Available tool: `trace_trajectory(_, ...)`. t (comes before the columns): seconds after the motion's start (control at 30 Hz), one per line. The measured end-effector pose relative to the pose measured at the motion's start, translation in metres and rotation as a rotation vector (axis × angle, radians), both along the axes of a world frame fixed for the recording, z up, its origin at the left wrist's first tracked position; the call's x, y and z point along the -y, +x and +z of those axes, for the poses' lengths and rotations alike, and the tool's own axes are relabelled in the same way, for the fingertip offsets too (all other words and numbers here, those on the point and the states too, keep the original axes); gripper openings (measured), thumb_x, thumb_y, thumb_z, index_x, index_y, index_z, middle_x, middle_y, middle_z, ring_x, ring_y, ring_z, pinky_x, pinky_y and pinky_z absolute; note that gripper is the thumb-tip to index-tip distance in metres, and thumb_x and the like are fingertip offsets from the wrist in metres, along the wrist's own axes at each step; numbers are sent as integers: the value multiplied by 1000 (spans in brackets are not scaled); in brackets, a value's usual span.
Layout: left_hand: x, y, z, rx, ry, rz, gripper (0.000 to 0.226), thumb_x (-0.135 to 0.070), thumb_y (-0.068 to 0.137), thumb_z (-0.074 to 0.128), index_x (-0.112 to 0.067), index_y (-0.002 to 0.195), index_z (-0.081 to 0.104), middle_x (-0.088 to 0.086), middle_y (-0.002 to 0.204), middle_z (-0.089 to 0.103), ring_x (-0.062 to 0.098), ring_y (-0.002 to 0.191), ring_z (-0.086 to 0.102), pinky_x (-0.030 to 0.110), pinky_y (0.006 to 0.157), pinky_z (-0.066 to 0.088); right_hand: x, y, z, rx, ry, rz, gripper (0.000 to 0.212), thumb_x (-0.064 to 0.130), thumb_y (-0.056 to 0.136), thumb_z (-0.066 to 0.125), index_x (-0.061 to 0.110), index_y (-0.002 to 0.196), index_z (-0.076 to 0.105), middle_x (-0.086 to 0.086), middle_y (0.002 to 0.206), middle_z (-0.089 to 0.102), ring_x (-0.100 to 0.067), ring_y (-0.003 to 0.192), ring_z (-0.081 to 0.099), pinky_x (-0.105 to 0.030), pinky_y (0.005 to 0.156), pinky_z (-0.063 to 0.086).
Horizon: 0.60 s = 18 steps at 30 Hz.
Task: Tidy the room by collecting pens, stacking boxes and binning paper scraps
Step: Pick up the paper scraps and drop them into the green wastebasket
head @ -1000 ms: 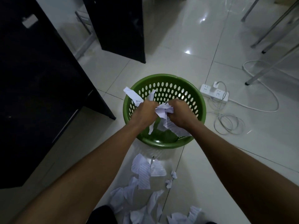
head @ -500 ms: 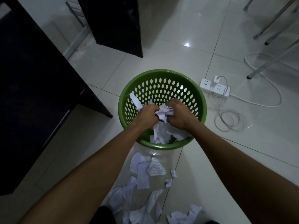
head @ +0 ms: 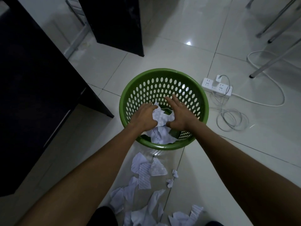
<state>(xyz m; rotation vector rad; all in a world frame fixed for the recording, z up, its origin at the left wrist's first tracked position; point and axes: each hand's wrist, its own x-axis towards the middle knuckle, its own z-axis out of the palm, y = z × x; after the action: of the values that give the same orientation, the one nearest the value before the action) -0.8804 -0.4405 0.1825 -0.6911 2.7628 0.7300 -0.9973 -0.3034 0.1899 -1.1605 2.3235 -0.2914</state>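
The fingers (head: 171, 101) on both my hands are spread and nearly straight, gripping nothing. The left hand (head: 143, 117) and the right hand (head: 180, 115) flank a crumpled wad (head: 160, 116) of lined paper over the mouth of the bin (head: 162, 72), and I cannot tell whether the palms touch it. I read the parted hands as a way to let the wad drop straight in, onto the heap (head: 160, 136) lying against the near wall. The bin stands close in front of me, which keeps the reach short. Loose scraps (head: 147, 170) litter the tiles just this side of it, so I judge the binning only part done. A power strip (head: 216, 87) and a coiled cable (head: 231, 119) lie to the right, apart from the bin.
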Motion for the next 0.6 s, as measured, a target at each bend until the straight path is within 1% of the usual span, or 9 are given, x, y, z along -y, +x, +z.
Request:
trace_trajectory(0.17,1,2,0,10,25,2,73,-21,80,66,-14,146,37,8,153,34,23,144,25,40,117,26,0,2,-1,4,-12,4,105,37,75,72,29,152,1,-4,160,-13,-37,145,12,-53,114,26)
trace_trajectory(0.23,0,5,2,-12,25,13,71,-18,80,66,-13,145,38,9,152,36,22,143,28,38,116,27,-1,4,-1,9,-14,3,104,36,75,72,27,152,3,-5,160,-13,-36,145,14,-51,114,26)
trace_trajectory(0.33,0,9,5,-54,44,24,67,-13,79,66,-10,142,43,9,147,44,22,138,36,36,113,32,0,8,0,29,-22,-3,101,36,75,72,25,152,7,-8,160,-10,-34,144,18,-48,114,29)
trace_trajectory(0.4,-2,11,10,-83,61,53,63,-10,79,64,-9,140,46,8,143,49,23,133,42,36,109,37,-1,11,2,39,-31,-10,98,36,76,71,24,152,10,-9,160,-6,-33,144,21,-46,112,32)
trace_trajectory(0.5,-6,14,18,-100,66,83,57,-13,82,62,-10,137,50,8,137,54,24,125,50,37,103,44,-2,16,9,37,-45,-17,90,35,78,68,20,150,17,-10,159,3,-31,141,27,-47,110,35)
trace_trajectory(0.6,-15,20,29,-117,54,98,54,-14,83,60,-12,137,51,8,136,55,25,123,52,39,101,46,-8,25,17,13,-82,-7,83,33,79,67,15,148,24,-10,157,16,-29,138,33,-44,109,36)
